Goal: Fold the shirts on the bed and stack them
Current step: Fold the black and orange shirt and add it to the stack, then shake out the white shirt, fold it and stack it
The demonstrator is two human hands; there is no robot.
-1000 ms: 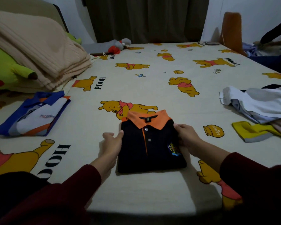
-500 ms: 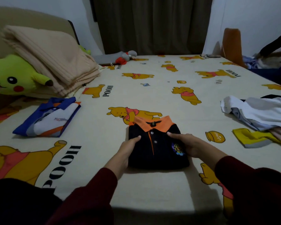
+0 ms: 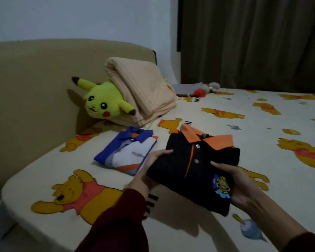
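A folded black polo shirt (image 3: pixel 178 171) with an orange collar is lifted off the bed, tilted, and held from both sides. My left hand (image 3: pixel 149 168) grips its left edge, thumb on top. My right hand (image 3: pixel 235 182) grips its right side near the round chest badge. Just left of it, a folded blue, white and orange shirt (image 3: pixel 125 153) lies flat on the bed (image 3: pixel 262 160), which has a cream sheet printed with yellow bears. The black shirt's left edge overlaps the blue shirt's right edge in view.
A yellow plush toy (image 3: pixel 102 102) and a folded beige blanket (image 3: pixel 144 93) lean against the tan headboard (image 3: pixel 35 88) behind the blue shirt. A grey and red soft toy (image 3: pixel 202 90) lies at the far edge by dark curtains (image 3: pixel 253 42).
Both hands have picked the black shirt up off the bed and carried it left toward the blue shirt. My view has swung left, so the unfolded clothes on the right are out of sight.
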